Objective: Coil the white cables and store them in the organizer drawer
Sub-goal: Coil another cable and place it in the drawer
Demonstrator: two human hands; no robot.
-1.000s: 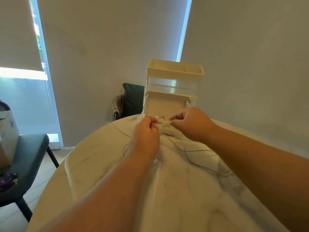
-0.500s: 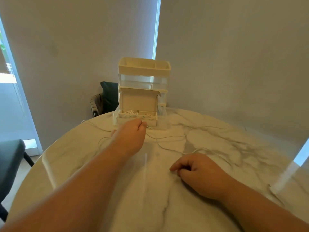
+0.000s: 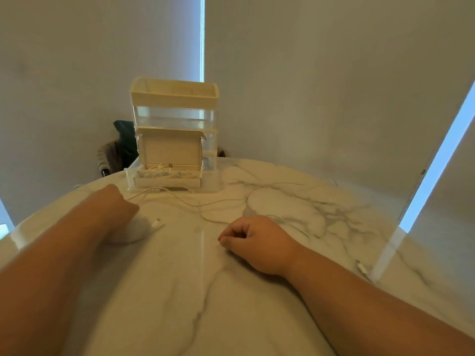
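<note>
Fingers (image 3: 232, 238) of right hand (image 3: 259, 244) curled at white cable (image 3: 221, 201) strung left-right

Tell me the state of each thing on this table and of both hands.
bottom drawer: pulled out, open.
cable bundle: lying inside that drawer.
upper clear drawer: shut.
loose white cables: uncoiled, spread on the table.
left hand: fingers hidden, grip unclear.
right hand: fingers curled, resting on the table.

marble table (image 3: 257, 317) | organizer (image 3: 174, 98) | loose white cables (image 3: 221, 202) | cable plug (image 3: 156, 223)
</note>
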